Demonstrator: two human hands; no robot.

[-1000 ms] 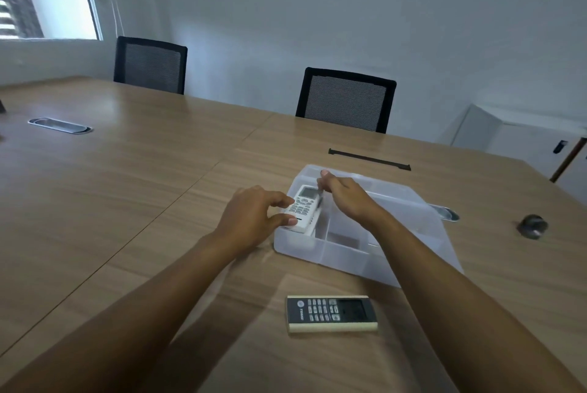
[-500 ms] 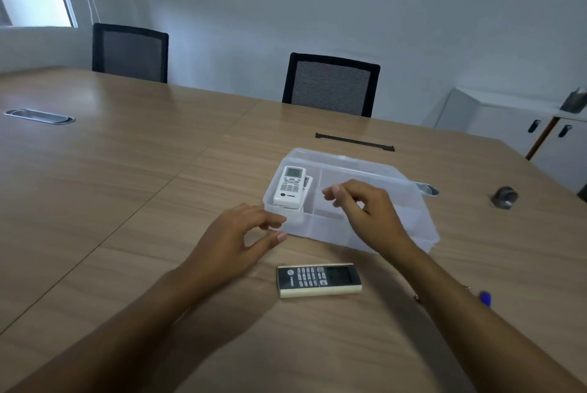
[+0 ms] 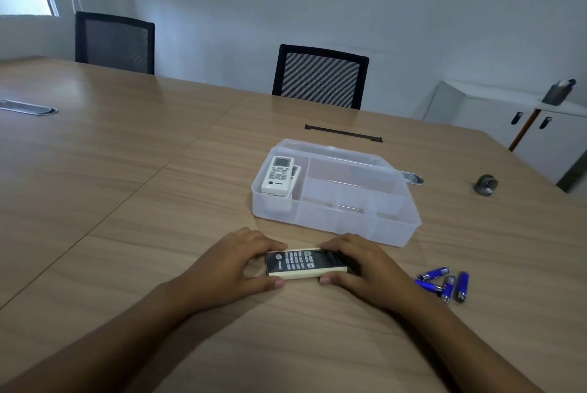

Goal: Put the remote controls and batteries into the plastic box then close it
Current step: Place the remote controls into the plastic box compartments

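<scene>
A clear plastic box (image 3: 398, 227) with dividers stands open on the wooden table. In its left compartment lies a white remote (image 3: 278, 174) on top of another one whose edge just shows. Nearer to me, a black-faced remote with a cream body (image 3: 305, 263) lies flat on the table. My left hand (image 3: 232, 268) grips its left end and my right hand (image 3: 362, 267) grips its right end. Several blue batteries (image 3: 446, 283) lie loose on the table to the right of my right hand.
A small dark round object (image 3: 485, 184) sits at the far right of the table. Behind the box lie a black cable slot (image 3: 343, 133) and a metal cap (image 3: 413, 177). Two black chairs (image 3: 319, 76) stand at the far edge, white cabinets (image 3: 495, 113) at right.
Both hands let go of the white remote in the box, drew back toward me and closed on the ends of the black-faced remote. The view tilted down, bringing the batteries into sight.
</scene>
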